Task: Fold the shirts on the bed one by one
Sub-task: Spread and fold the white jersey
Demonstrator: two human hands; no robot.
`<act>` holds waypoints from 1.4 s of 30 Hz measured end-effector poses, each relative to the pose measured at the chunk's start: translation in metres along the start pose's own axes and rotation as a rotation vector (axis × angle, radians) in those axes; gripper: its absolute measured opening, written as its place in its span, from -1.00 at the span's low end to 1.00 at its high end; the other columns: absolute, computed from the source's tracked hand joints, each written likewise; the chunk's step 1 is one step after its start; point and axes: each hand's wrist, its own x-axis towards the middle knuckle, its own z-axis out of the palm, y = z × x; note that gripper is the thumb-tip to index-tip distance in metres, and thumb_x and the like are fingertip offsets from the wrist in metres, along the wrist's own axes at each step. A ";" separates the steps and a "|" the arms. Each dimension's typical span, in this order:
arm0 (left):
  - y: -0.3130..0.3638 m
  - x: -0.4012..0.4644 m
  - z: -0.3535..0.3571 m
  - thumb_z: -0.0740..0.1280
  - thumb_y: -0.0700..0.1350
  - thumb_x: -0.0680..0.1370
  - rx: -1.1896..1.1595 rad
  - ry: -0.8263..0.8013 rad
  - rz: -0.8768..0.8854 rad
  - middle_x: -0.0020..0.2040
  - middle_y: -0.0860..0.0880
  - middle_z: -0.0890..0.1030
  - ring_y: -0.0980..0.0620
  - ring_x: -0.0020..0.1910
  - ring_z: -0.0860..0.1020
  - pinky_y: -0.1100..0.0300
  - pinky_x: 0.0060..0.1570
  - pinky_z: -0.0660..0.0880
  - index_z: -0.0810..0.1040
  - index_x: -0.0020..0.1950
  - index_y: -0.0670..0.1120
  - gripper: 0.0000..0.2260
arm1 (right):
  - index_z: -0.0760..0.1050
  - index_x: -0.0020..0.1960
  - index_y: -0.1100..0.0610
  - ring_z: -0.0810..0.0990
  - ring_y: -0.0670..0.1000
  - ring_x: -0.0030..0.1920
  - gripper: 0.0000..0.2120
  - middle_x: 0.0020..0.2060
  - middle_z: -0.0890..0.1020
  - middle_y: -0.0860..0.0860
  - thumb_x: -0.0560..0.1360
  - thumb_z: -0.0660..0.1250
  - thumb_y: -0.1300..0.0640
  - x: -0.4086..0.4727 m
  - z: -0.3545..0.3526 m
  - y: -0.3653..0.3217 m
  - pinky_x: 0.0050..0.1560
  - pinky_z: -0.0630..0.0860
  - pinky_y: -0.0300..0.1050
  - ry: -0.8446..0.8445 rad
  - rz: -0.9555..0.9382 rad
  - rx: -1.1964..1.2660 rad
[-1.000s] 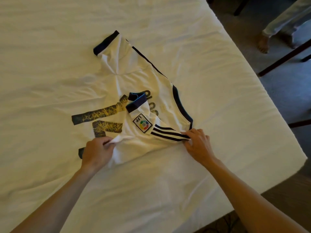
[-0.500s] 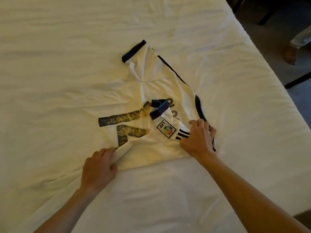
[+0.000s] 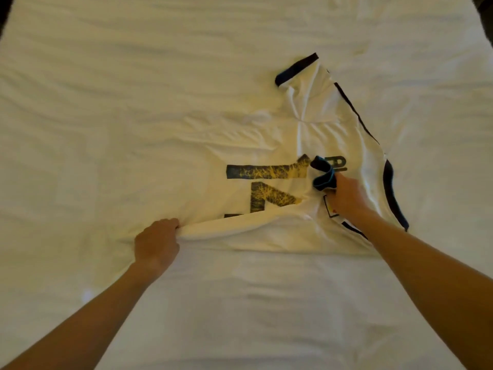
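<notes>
right hand point(image 3: 346, 197) slid to sleeve cuff point(image 3: 322, 177)

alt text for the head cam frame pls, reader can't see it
Two bare hands fold a white shirt with dark trim and a cracked printed number on a white bed. The left hand grips the folded near edge; the right hand holds the folded-in sleeve by its dark cuff.

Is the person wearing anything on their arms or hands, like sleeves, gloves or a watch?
No. Both arms are bare all the way to the bottom edge of the picture, with no sleeves showing. The left hand and right hand have no gloves, and no watch, bracelet or ring can be seen.
</notes>
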 end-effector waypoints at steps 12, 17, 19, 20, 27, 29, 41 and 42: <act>-0.092 0.000 -0.021 0.43 -0.04 0.46 -0.196 0.071 -0.061 -0.15 0.05 0.64 -0.09 -0.14 0.60 0.16 -0.28 0.37 0.62 -0.08 0.07 -0.94 | 0.50 0.33 0.05 0.44 0.07 0.21 -0.56 0.23 0.53 0.01 0.49 0.37 -0.05 -0.098 0.110 -0.152 0.24 0.31 0.02 -0.215 -0.794 -0.136; -0.115 -0.002 -0.024 0.39 -0.16 0.41 -0.038 -0.094 -0.022 -0.15 0.06 0.58 -0.03 -0.18 0.51 0.18 -0.31 0.34 0.58 -0.09 0.08 -0.84 | 0.60 0.24 0.02 0.49 0.06 0.12 -0.73 0.12 0.60 -0.02 0.64 0.21 0.02 -0.088 0.111 -0.168 0.03 0.33 -0.01 -0.149 -0.743 -0.134; -0.129 0.008 -0.033 0.41 -0.07 0.42 -0.239 -0.011 -0.093 -0.25 0.07 0.59 0.00 -0.24 0.53 0.19 -0.34 0.35 0.63 -0.17 0.06 -0.97 | 0.62 0.20 0.07 0.55 0.09 0.06 -0.74 0.07 0.64 0.01 0.65 0.20 0.06 -0.086 0.105 -0.172 0.01 0.44 0.02 -0.166 -0.744 -0.091; -0.134 0.016 -0.037 0.42 -0.02 0.40 -0.465 0.051 -0.166 -0.29 0.06 0.60 0.03 -0.26 0.54 0.18 -0.32 0.39 0.65 -0.20 0.02 -0.94 | 0.62 0.17 0.10 0.58 0.11 0.02 -0.75 0.03 0.65 0.04 0.64 0.20 0.08 -0.084 0.102 -0.173 -0.01 0.49 0.05 -0.148 -0.723 -0.045; -0.134 0.026 -0.018 0.53 0.05 0.42 -1.055 0.120 -0.493 -0.32 0.00 0.63 0.06 -0.34 0.56 0.20 -0.35 0.43 0.67 -0.22 -0.09 -0.78 | 0.47 0.34 0.02 0.53 0.10 0.15 -0.62 0.18 0.59 -0.01 0.56 0.31 -0.07 -0.074 0.110 -0.180 0.15 0.40 0.04 -0.214 -0.549 -0.121; -0.137 0.027 -0.013 0.48 -0.02 0.47 -0.954 0.230 -0.417 -0.37 0.03 0.59 0.01 -0.32 0.53 0.16 -0.34 0.40 0.61 -0.30 -0.06 -0.81 | 0.55 0.19 0.05 0.58 0.12 0.04 -0.76 0.03 0.62 0.01 0.60 0.25 0.00 -0.068 0.110 -0.189 0.03 0.48 0.02 -0.183 -0.540 -0.106; -0.063 0.001 -0.006 0.27 -0.05 0.61 -0.495 0.613 -0.040 0.24 -0.22 0.53 -0.25 0.26 0.47 -0.13 0.22 0.42 0.51 0.31 -0.20 -0.66 | 0.43 0.37 0.08 0.42 0.15 0.32 -0.54 0.35 0.44 0.08 0.48 0.40 0.16 -0.104 0.113 -0.159 0.29 0.37 0.17 0.203 -0.577 0.030; -0.042 -0.004 -0.001 0.27 -0.05 0.60 -0.489 0.598 0.149 0.22 -0.19 0.55 -0.22 0.25 0.49 -0.11 0.22 0.44 0.54 0.28 -0.19 -0.68 | 0.46 0.34 0.08 0.44 0.14 0.31 -0.56 0.34 0.46 0.08 0.48 0.41 0.19 -0.104 0.107 -0.146 0.25 0.39 0.16 0.247 -0.564 0.044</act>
